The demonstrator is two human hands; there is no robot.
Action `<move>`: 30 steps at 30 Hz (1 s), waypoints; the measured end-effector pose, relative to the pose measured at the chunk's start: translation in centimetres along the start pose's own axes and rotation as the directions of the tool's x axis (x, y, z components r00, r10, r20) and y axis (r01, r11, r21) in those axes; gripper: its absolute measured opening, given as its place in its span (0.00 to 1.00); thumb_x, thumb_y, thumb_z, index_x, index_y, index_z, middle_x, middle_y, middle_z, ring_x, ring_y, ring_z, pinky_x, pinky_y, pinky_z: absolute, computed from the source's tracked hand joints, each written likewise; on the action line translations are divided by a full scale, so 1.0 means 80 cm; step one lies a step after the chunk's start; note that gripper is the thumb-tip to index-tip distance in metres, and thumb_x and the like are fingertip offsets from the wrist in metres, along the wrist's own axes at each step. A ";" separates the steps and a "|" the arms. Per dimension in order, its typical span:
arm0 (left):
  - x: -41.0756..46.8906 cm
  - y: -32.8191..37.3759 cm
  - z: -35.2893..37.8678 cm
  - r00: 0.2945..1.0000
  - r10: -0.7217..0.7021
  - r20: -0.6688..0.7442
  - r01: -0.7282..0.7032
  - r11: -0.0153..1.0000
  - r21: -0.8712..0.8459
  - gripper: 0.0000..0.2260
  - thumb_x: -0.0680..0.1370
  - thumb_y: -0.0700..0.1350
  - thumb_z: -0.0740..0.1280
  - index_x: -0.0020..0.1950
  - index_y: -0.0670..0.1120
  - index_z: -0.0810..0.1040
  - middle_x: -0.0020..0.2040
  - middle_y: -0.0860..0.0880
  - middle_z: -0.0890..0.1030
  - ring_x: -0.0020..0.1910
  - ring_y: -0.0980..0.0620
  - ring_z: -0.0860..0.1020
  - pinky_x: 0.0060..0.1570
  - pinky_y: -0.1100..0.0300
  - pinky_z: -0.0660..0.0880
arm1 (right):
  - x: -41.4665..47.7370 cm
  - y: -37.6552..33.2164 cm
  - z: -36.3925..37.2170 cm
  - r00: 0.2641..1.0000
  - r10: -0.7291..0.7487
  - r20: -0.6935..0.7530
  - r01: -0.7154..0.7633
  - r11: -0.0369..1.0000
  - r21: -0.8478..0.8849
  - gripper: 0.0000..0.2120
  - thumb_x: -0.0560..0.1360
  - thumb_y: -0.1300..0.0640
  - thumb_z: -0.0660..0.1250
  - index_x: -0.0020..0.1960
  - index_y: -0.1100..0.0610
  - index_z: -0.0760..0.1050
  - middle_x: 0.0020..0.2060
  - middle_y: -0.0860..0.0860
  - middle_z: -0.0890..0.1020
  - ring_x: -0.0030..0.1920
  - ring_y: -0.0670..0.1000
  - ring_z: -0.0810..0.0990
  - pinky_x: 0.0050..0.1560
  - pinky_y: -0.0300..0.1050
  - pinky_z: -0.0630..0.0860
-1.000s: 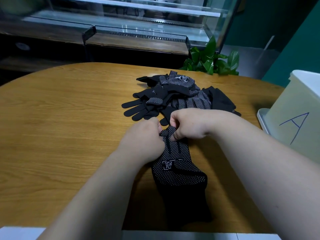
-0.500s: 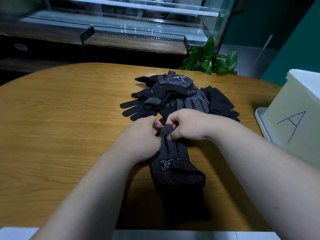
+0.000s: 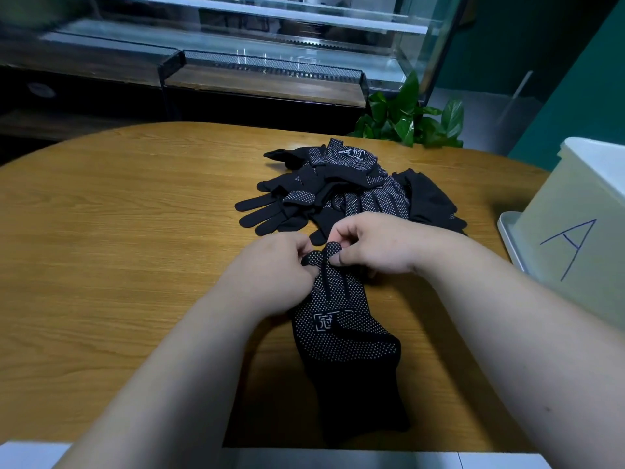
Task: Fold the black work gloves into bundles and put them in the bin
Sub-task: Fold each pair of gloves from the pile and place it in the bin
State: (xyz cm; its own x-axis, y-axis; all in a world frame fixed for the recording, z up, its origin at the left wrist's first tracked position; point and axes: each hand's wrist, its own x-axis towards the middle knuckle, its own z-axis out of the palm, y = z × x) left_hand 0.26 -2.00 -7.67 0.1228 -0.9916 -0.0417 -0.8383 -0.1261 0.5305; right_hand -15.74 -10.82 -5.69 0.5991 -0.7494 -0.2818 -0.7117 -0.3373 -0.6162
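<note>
On the oval wooden table [image 3: 118, 231], near its front edge, lay a black fabric work glove with white grip dots [image 3: 338, 319], cuff toward the person, fingers toward the table's middle. Left hand [image 3: 270, 269] and right hand [image 3: 378, 245] both pinched the glove's fingertip end, curled fingers meeting over it. Loose pile of black dotted gloves [image 3: 338, 184] sat at the table's middle, just past the hands. Pale plastic bin marked with a blue "A" [image 3: 575, 245] stood at the table's right edge, apart from the pile. Green leafy plant [image 3: 409, 120] showed behind the table's far edge.
</note>
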 end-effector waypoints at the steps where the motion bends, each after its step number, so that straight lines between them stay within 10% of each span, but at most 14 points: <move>1: 0.000 -0.001 -0.001 1.000 -0.001 0.002 0.001 0.999 -0.032 0.06 0.77 0.51 0.69 0.43 0.51 0.76 0.39 0.55 0.78 0.40 0.54 0.75 0.34 0.61 0.67 | -0.001 0.000 0.000 1.000 -0.006 -0.006 0.006 1.000 -0.001 0.06 0.76 0.56 0.73 0.42 0.52 0.78 0.31 0.45 0.77 0.32 0.47 0.75 0.37 0.46 0.80; 14: -0.009 -0.009 -0.007 0.998 -0.037 -0.042 0.010 0.856 -0.517 0.06 0.70 0.47 0.78 0.40 0.54 0.82 0.31 0.57 0.79 0.27 0.64 0.72 0.29 0.73 0.67 | -0.051 0.011 0.007 0.960 -0.112 -0.255 0.095 0.993 -0.076 0.05 0.73 0.52 0.76 0.45 0.45 0.80 0.39 0.43 0.83 0.40 0.41 0.79 0.42 0.34 0.72; 20: -0.039 -0.007 -0.003 0.986 0.072 -0.152 -0.130 0.902 -0.412 0.06 0.71 0.50 0.77 0.39 0.59 0.81 0.36 0.50 0.81 0.35 0.55 0.76 0.41 0.53 0.74 | -0.096 0.014 0.021 0.914 -0.114 -0.389 0.135 0.991 0.026 0.06 0.72 0.53 0.77 0.43 0.44 0.81 0.39 0.40 0.83 0.40 0.43 0.79 0.43 0.36 0.73; 26: -0.066 -0.006 0.006 0.919 0.341 -0.197 -0.386 0.879 -0.279 0.11 0.71 0.46 0.77 0.40 0.62 0.80 0.42 0.60 0.82 0.46 0.63 0.78 0.44 0.73 0.70 | -0.131 0.019 0.043 0.885 -0.199 -0.420 0.186 0.980 -0.071 0.12 0.72 0.55 0.76 0.41 0.39 0.79 0.40 0.40 0.80 0.47 0.42 0.77 0.45 0.31 0.69; 30: -0.079 -0.015 0.016 0.874 0.469 -0.123 -0.484 0.831 -0.274 0.04 0.72 0.50 0.71 0.45 0.57 0.82 0.45 0.60 0.81 0.47 0.62 0.80 0.48 0.66 0.74 | -0.147 0.028 0.064 0.882 -0.216 -0.420 0.175 0.975 -0.134 0.08 0.74 0.53 0.74 0.50 0.41 0.81 0.43 0.37 0.78 0.47 0.41 0.77 0.48 0.40 0.73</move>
State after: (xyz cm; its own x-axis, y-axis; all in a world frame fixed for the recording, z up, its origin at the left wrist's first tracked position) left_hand -0.19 4.37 -9.11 -0.2206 -0.9225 0.3168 -0.6103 0.3839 0.6929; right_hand -22.52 0.18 -7.50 0.5278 -0.8271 0.1932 -0.6387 -0.5365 -0.5516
